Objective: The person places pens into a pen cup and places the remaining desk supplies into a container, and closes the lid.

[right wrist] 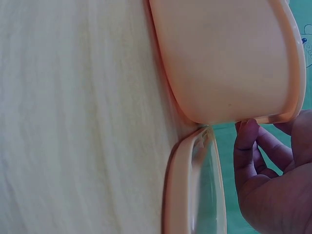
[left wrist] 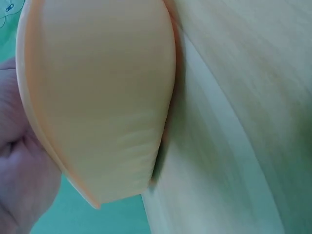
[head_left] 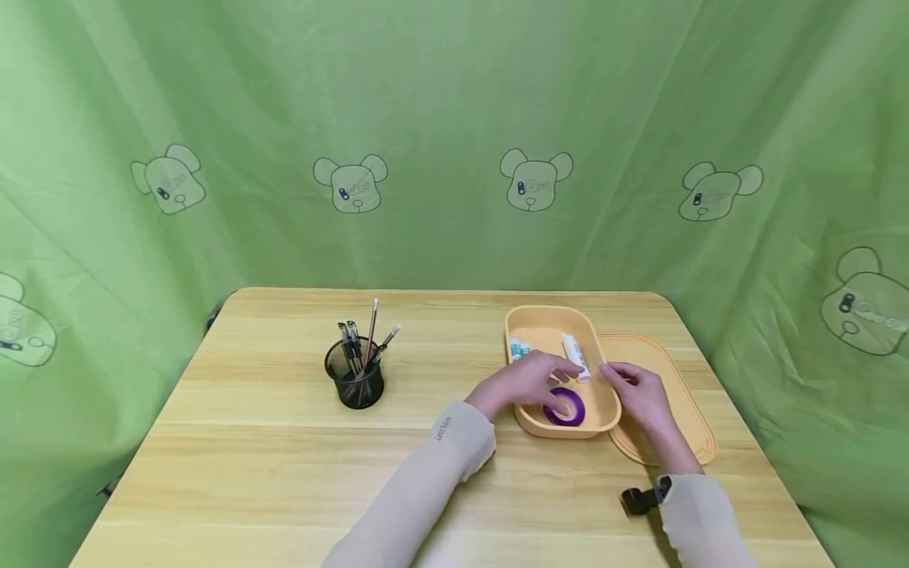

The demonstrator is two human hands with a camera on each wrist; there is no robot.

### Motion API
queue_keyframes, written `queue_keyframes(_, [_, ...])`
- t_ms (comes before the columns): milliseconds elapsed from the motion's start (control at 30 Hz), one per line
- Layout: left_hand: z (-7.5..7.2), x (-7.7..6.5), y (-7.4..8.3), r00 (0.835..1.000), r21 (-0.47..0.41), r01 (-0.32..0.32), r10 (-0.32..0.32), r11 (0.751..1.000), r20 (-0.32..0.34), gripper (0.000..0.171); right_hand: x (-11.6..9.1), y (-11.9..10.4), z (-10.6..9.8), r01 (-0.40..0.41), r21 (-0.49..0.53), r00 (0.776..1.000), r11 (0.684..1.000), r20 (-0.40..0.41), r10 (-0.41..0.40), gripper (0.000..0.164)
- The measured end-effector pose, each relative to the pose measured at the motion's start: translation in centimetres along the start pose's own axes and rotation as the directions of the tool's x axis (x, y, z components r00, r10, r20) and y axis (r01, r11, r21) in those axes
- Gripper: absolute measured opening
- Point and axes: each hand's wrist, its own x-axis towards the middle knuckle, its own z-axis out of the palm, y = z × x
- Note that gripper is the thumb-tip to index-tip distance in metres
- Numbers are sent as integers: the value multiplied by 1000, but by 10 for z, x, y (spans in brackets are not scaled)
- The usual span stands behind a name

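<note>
An orange storage box [head_left: 529, 430] stands without its lid on the right of the table, its side wall [left wrist: 97, 97] filling the left wrist view. My left hand [head_left: 533, 380] reaches over the near left rim into it. The thumb is at a purple tape roll [head_left: 577, 418], and the fingers stretch apart from it towards a white tube [head_left: 576, 359]. Teal-and-white tubes [head_left: 520, 348] lie along the left wall. My right hand [head_left: 641, 394] pinches the box's right rim, fingertips [right wrist: 250, 127] against it in the right wrist view.
The orange lid [head_left: 678, 394] lies flat right of the box, partly under the right hand. Further left, a black mesh pen holder [head_left: 360, 392] holds several pens and pencils. Green curtain [head_left: 440, 237] hangs behind the wooden table [head_left: 284, 465].
</note>
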Motion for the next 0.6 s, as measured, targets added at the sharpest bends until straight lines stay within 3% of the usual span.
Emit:
queue_keyframes(133, [-3, -2, 0, 999, -112, -32, 27, 993, -47, 68, 1, -1, 0, -12, -9, 1000, 1000, 5, 12, 60])
queue_keyframes(333, [-11, -6, -4, 980, -169, -104, 72, 980, -186, 60, 1, -2, 0, 6, -38, 1000, 999, -3, -6, 58])
queue_keyframes(467, [-21, -13, -9, 953, -184, -90, 31, 979, -302, 53, -1, -4, -1, -1, -50, 1000, 999, -1, 1, 61])
queue_keyframes(600, [-32, -20, -15, 909, -211, -61, -33, 975, -416, 47, -2, -4, -2, -1, -48, 1000, 999, 2, 1, 62])
